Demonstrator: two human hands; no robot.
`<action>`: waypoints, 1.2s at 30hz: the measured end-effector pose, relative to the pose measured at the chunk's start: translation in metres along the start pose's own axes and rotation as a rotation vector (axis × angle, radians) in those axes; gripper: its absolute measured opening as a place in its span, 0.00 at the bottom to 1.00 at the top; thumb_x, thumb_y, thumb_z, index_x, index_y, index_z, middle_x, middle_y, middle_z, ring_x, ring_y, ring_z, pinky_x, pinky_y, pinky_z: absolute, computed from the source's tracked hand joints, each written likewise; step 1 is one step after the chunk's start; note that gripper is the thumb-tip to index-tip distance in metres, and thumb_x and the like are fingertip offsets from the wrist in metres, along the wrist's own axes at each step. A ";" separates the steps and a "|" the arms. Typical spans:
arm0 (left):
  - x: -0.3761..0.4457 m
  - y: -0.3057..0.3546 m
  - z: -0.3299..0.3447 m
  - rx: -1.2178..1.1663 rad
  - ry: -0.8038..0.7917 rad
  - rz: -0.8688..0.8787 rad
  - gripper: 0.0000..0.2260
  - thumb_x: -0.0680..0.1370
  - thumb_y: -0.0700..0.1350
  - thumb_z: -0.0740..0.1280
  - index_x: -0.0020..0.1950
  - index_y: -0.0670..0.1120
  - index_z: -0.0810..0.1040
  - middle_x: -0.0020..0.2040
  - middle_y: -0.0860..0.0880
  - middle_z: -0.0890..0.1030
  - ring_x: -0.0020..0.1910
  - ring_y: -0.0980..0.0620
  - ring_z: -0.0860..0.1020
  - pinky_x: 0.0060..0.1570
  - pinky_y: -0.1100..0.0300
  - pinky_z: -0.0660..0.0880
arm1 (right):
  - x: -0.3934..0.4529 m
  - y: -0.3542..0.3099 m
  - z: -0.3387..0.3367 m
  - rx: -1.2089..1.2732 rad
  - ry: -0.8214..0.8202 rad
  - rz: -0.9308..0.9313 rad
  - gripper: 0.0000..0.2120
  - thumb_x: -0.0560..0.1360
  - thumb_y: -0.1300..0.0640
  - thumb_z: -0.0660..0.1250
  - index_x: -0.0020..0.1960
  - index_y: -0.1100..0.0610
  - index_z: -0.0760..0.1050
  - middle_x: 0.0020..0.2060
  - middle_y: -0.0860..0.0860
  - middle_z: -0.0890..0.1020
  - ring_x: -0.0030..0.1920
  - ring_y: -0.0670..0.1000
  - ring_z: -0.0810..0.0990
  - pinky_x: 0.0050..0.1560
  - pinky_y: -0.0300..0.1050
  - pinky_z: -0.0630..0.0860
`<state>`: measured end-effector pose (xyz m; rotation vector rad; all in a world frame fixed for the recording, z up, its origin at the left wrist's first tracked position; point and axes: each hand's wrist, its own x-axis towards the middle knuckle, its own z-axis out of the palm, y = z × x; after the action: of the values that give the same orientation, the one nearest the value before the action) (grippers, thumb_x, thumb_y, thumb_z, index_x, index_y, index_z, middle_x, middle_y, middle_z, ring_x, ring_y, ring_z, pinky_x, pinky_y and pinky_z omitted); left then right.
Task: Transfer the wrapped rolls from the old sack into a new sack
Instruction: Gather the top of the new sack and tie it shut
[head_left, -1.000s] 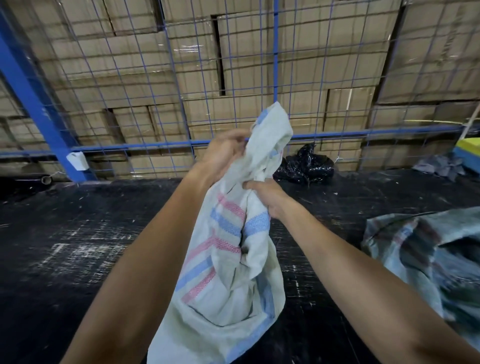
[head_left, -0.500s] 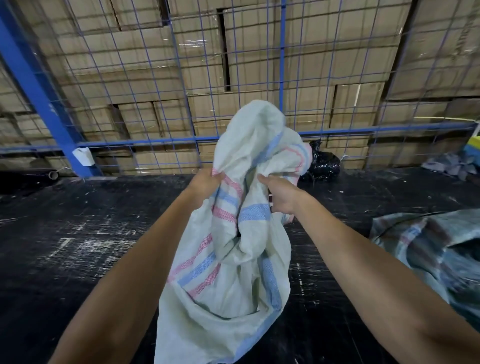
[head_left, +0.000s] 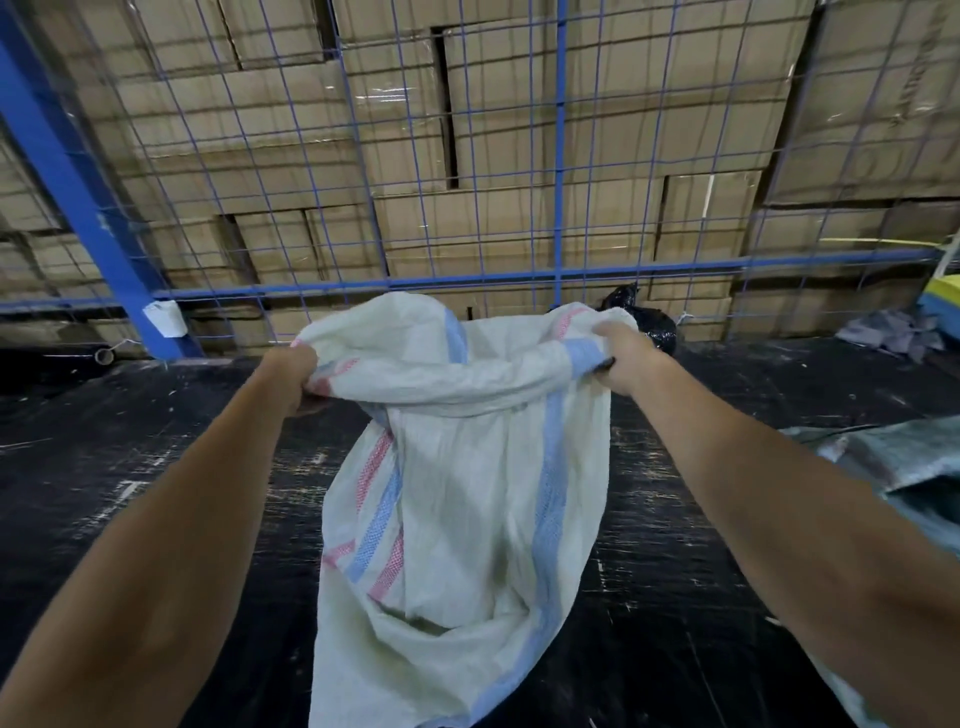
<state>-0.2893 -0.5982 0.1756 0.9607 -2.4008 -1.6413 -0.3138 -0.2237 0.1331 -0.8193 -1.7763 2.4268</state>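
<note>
A white woven sack (head_left: 467, 519) with blue and pink stripes hangs in front of me over the dark floor. My left hand (head_left: 291, 376) grips the left side of its mouth. My right hand (head_left: 621, 358) grips the right side, so the rim is stretched wide between them. The sack's body looks limp and flat, and its inside is hidden. At the right edge lies a greyish, dirtier sack (head_left: 904, 467), partly cut off by the frame. No wrapped rolls show.
A blue wire-mesh fence (head_left: 558, 208) with a blue post (head_left: 78, 182) stands ahead, with stacked cardboard boxes (head_left: 519, 130) behind it. A black plastic bag (head_left: 649, 325) lies at the fence's foot. Grey rags (head_left: 893, 332) and a yellow-blue object (head_left: 943, 301) sit far right.
My hands have moved apart, from close together on the bunched top to either side of the mouth. The crumpled top of the sack has been pulled out wide.
</note>
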 end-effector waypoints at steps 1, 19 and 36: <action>-0.006 0.009 0.000 -0.177 -0.119 -0.040 0.15 0.83 0.44 0.59 0.67 0.40 0.72 0.54 0.42 0.80 0.51 0.41 0.80 0.44 0.49 0.78 | -0.008 -0.014 0.006 0.220 -0.078 0.027 0.11 0.76 0.58 0.66 0.57 0.62 0.73 0.47 0.57 0.78 0.43 0.54 0.80 0.43 0.46 0.81; -0.048 0.098 0.059 -0.449 -0.142 0.359 0.05 0.74 0.34 0.65 0.43 0.43 0.72 0.41 0.41 0.76 0.41 0.44 0.77 0.42 0.51 0.77 | -0.068 -0.008 0.047 0.096 -0.837 -0.128 0.27 0.77 0.64 0.64 0.64 0.34 0.70 0.60 0.53 0.78 0.61 0.59 0.78 0.60 0.68 0.74; -0.008 0.028 0.050 0.048 0.150 0.279 0.18 0.76 0.42 0.70 0.65 0.40 0.74 0.61 0.38 0.78 0.57 0.39 0.78 0.55 0.49 0.79 | -0.033 0.017 0.039 0.043 0.063 -0.006 0.23 0.69 0.64 0.77 0.57 0.60 0.68 0.38 0.56 0.76 0.30 0.48 0.71 0.33 0.39 0.75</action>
<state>-0.3156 -0.5469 0.1804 0.6882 -2.3558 -1.3711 -0.2978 -0.2748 0.1392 -0.8752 -1.6967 2.3979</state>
